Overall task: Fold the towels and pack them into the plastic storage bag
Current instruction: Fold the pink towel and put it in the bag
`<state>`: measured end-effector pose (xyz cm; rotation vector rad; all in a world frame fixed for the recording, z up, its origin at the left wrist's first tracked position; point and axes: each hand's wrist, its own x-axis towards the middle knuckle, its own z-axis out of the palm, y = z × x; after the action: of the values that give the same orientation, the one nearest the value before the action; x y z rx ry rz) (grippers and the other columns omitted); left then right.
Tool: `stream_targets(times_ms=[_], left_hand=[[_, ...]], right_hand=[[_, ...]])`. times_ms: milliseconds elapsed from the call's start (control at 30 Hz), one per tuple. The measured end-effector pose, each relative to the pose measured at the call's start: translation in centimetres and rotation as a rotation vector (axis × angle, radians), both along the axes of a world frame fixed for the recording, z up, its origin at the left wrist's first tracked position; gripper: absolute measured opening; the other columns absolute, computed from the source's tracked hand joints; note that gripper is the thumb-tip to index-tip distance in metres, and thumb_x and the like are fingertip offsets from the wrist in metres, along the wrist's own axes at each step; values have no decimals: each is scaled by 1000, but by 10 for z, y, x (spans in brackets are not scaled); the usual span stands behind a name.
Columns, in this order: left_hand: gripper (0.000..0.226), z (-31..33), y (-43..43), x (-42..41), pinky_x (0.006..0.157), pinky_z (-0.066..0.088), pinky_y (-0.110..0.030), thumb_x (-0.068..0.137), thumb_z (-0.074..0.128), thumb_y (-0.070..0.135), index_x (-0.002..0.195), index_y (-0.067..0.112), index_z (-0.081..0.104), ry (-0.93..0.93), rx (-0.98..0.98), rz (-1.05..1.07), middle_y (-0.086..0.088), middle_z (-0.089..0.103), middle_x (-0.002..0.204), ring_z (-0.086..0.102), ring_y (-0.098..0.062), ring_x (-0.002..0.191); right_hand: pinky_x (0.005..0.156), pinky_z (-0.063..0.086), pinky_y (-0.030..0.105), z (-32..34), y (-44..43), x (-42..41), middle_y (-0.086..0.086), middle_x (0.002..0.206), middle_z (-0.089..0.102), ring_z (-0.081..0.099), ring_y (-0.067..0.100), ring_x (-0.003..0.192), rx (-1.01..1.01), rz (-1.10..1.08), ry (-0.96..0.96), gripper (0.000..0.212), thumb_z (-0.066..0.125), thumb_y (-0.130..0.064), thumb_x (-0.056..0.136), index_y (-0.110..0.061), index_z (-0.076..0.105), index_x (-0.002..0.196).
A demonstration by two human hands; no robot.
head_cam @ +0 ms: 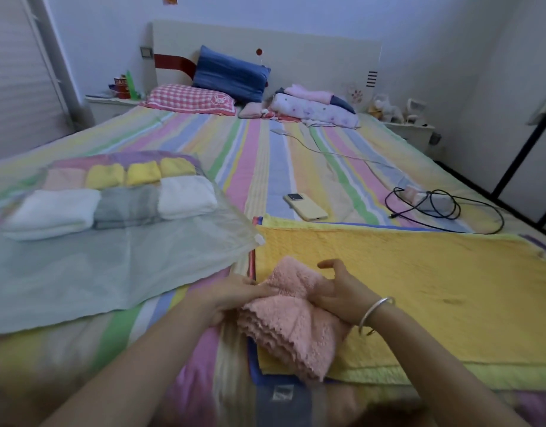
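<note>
Head view: the folded fluffy pink towel (291,322) is held over the left edge of the yellow quilted mat (419,288). The left hand (234,298) grips its left side and the right hand (336,291) clasps its right. The part-filled clear plastic storage bag (111,266) lies to the left, nearer the left hand.

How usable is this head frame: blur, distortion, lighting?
Head view: dim, flat bluish light with no hard shadows. Fisheye bows the bed and the room lines. The bottom edge and both forearms smear with blur. The left hand, right hand and pink towel stay readable. The plastic storage bag shows only a mild sheen, and the folded towels inside are still distinguishable.
</note>
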<state>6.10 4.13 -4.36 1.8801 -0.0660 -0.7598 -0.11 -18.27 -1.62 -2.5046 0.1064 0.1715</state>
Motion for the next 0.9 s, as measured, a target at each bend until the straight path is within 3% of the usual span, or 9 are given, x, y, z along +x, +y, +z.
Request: stream_targets(times_ms=[67,167,233,300,400,533,700,800,900], left_hand=[[47,-6,-2,-5,78,54,-28,73,81,45,102,11,70,-55,10,35,-6,75,96,70,-19,93],[41,-8,-4,-10,81,57,-31,76,78,46,99,12,72,-100,5,53,-7,76,93,71,-19,92],[37,-9,-3,-12,77,59,-33,78,77,41,102,14,71,-89,-16,60,-6,76,92,72,-18,89],[38,-9,-3,-14,68,57,-28,77,78,40,105,14,70,-77,-37,74,-6,76,91,72,-18,86],[39,-10,-8,-17,75,60,-36,77,79,38,104,11,70,-66,-83,114,-9,76,89,73,-21,85],[37,-7,-6,-20,75,60,-34,77,79,35,104,12,69,-46,-118,130,-10,76,91,73,-23,87],[64,1,8,-34,83,56,-37,67,84,38,119,5,64,7,-283,105,-14,74,102,69,-28,98],[91,6,13,-42,71,56,-36,57,91,33,133,7,50,90,-408,100,-18,68,116,69,-28,96],[74,17,7,-48,63,58,-35,76,79,5,139,8,41,112,-530,182,-23,64,121,70,-25,85]], right_hand=[[63,47,36,-4,12,-6,4,96,61,60,28,72,-231,80,-160,43,52,-38,92,-20,29,124],[56,34,32,0,28,-21,6,117,45,49,27,70,-555,282,-290,25,45,-27,95,-25,32,117],[62,40,34,1,36,-32,11,126,43,56,31,87,-668,361,-307,29,54,-23,89,-25,41,115],[86,43,42,1,49,-46,16,139,38,52,35,111,-721,275,-295,30,46,-33,90,-24,48,119],[106,23,56,6,73,-66,16,155,15,25,36,136,-714,87,-56,85,14,-77,76,-22,39,135],[108,8,67,-1,93,-68,20,157,-6,3,45,142,-785,24,67,120,43,-92,57,-13,19,144],[104,25,55,-8,82,-59,15,153,16,26,36,134,-721,-5,73,124,43,-94,53,-14,14,144],[100,32,49,-3,72,-54,11,143,30,37,31,127,-666,1,51,119,40,-94,56,-15,19,142],[100,35,49,2,75,-55,11,143,29,37,32,128,-613,-48,47,128,38,-97,52,-15,12,147]])
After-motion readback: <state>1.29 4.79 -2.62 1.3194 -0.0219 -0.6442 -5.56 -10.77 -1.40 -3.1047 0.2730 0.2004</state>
